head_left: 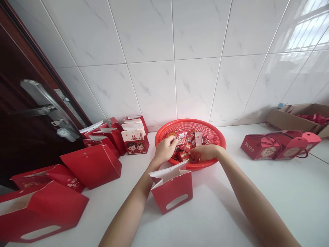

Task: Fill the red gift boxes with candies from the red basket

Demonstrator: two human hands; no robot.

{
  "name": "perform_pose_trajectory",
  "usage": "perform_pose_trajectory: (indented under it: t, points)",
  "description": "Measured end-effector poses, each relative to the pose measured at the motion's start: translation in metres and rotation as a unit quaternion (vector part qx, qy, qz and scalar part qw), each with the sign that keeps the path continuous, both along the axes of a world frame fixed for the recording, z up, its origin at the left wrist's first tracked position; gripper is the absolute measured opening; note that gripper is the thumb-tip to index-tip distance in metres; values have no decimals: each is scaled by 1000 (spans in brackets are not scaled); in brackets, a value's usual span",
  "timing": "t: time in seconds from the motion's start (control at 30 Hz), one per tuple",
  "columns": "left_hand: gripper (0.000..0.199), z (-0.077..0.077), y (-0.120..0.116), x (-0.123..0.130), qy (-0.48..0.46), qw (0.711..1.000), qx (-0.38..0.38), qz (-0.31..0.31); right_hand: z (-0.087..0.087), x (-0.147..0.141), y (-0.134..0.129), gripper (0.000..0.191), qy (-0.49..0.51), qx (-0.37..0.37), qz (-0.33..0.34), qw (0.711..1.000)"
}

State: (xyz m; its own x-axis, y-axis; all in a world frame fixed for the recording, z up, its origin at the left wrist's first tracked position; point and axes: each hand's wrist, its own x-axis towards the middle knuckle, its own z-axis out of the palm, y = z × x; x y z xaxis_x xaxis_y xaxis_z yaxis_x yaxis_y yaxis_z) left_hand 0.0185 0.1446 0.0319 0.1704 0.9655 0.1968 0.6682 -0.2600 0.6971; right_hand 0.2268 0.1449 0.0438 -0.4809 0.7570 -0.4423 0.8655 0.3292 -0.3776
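Wrapped candies (184, 156) in red, white and pink packets fill the bottom of a red plastic basket (164, 127) with a perforated wall. Over the basket's left side, my left hand (166, 149) is closed, thumb and fingers pinching a red-and-white wrapped candy (182, 141). My right hand (204, 152) reaches in over the right rim, its fingers curled down on a red wrapped candy (194, 158); its fingertips are partly hidden among the packets. In front of the basket, between my forearms, a red paper gift bag (172, 192) stands upright with its top open.
At left, several red gift bags (94, 166) stand near a dark door (15, 113) with a metal handle. A printed box (136, 145) stands behind them. At right are red handled boxes (262, 146) and a cardboard carton (280, 116). A tiled wall (197, 85) bounds the white table (216, 212).
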Motion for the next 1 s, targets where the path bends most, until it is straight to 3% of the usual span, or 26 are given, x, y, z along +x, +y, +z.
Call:
perform_pose_trajectory:
  t: [0.3, 0.57, 0.87, 1.0]
  points:
    - [27, 0, 0, 0, 17, 1000, -6, 3, -2, 3, 4, 31, -22, 7, 50, 999]
    - [29, -1, 0, -1, 24, 1000, 2, 5, 1, 4, 5, 39, 58, -11, 96, 994]
    - [28, 0, 0, -1, 9, 1000, 8, -4, 12, 10, -3, 25, 216, -24, 42, 975]
    - [30, 0, 0, -1, 9, 1000, 6, -10, 13, 11, -4, 33, 245, -24, 53, 968]
